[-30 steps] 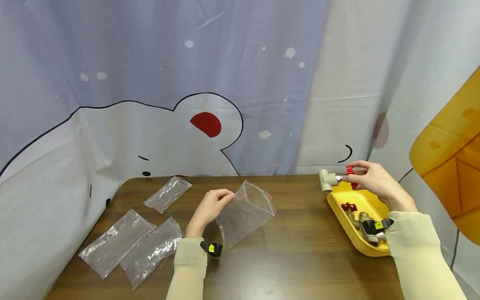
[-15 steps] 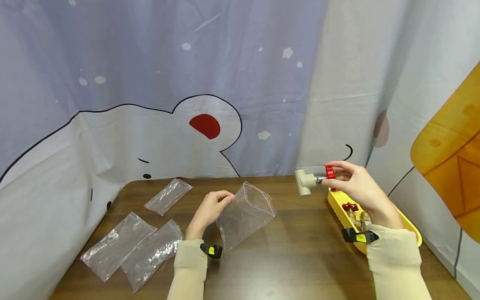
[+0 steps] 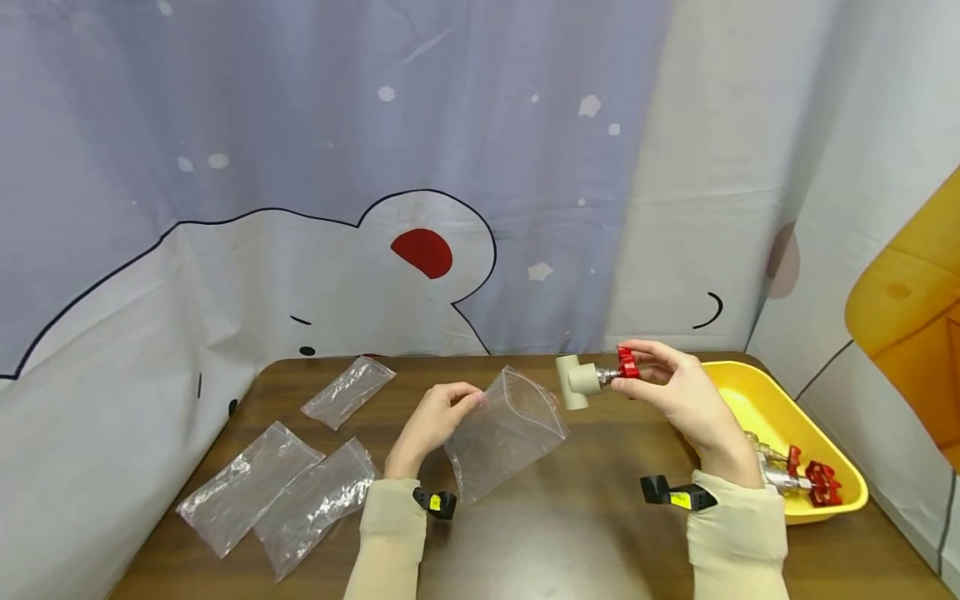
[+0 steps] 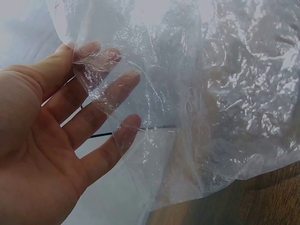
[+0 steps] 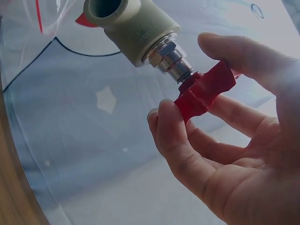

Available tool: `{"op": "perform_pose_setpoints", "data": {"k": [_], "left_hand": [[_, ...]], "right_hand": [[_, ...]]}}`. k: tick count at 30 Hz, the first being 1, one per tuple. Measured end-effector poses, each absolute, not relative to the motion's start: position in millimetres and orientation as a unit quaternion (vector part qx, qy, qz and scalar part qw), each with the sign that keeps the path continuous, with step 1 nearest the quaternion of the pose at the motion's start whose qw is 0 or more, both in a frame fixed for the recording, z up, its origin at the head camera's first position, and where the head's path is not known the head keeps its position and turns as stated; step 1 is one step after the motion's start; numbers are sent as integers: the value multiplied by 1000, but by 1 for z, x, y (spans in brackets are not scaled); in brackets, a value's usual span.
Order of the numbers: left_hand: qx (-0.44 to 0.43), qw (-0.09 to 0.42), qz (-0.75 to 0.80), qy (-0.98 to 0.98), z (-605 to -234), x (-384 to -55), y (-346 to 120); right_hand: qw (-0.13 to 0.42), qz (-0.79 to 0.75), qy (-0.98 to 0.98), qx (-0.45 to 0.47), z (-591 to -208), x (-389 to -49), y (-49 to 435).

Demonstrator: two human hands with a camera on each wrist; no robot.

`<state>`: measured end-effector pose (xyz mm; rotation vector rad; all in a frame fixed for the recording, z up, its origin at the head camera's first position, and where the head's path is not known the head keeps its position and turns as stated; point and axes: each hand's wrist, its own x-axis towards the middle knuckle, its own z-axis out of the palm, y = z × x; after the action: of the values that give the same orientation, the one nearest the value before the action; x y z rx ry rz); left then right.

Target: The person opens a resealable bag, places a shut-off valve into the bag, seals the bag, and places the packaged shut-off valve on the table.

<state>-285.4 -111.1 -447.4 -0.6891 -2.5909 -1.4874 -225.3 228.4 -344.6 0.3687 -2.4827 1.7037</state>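
My left hand (image 3: pixel 438 421) pinches the upper left edge of a clear zip bag (image 3: pixel 502 446), whose mouth gapes toward the right. In the left wrist view the thumb and index finger hold the film (image 4: pixel 154 93), and the other fingers spread behind it. My right hand (image 3: pixel 678 400) grips a stop valve (image 3: pixel 579 381) by its red handle (image 5: pixel 204 91). The valve has a beige T-shaped plastic body (image 5: pixel 140 33) and a shiny metal stem (image 5: pixel 171 61). It hangs in the air just right of the bag's mouth, body pointing left.
A yellow bin (image 3: pixel 757 392) at the right holds several valves with red handles (image 3: pixel 823 483), partly behind my right forearm. Flat clear bags (image 3: pixel 348 392) lie on the wooden table (image 3: pixel 540 533) at the left. A printed curtain (image 3: pixel 555 208) hangs right behind the table.
My right hand has carried the valve left, away from over the yellow bin to beside the bag's mouth. The left hand keeps its hold on the bag, nearly still.
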Motion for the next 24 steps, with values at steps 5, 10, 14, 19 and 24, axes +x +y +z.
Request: {"op": "perform_pose_setpoints", "data": {"k": [5,10,14,19,24], "left_hand": [[-227,37,-479,-847,-450,-286,-109],[-223,41,-481,-847,-448,-286,-108],[-234,42,-485,-842,-446,-287,-105],[-239,40,-486,-840,-444,-285,-101],[-237,45,-481,-843,-444,-285,-101]], "right_hand": [[55,555,-820,131,-349,-231,219],[53,549,-821,145,-351,-235,212],[54,559,-811,165,-355,-238,212],[42,561,-801,206,-362,-242,212],[32,535,-815,218,-365,-246,201]]}}
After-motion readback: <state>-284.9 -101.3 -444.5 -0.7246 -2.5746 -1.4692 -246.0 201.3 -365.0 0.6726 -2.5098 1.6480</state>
